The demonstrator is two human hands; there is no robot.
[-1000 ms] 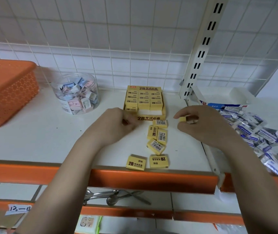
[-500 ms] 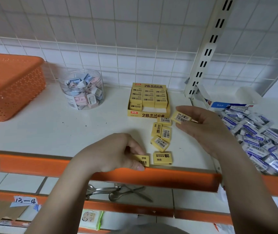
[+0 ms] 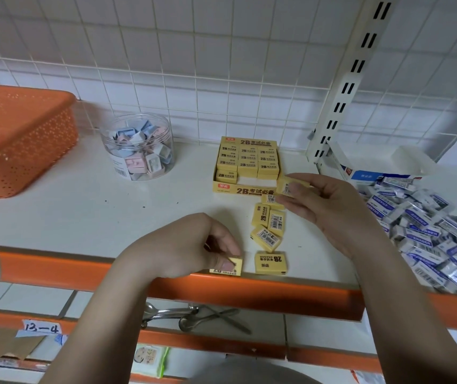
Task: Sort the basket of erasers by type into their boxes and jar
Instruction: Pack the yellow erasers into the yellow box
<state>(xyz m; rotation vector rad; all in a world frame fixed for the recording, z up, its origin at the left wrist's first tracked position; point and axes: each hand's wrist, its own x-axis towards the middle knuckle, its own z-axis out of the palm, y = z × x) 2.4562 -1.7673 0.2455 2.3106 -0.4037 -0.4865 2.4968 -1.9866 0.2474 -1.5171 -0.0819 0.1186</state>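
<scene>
Left hand pinches yellow eraser at near shelf edge. Right hand pinches another yellow eraser beside yellow box. Loose yellow erasers lie between hands. Jar far left, orange basket beyond; blue-white eraser pile right.

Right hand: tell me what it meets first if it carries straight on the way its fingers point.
Probably the yellow 2B box: the right hand points left and slightly back, already at the box's near right corner.
</scene>
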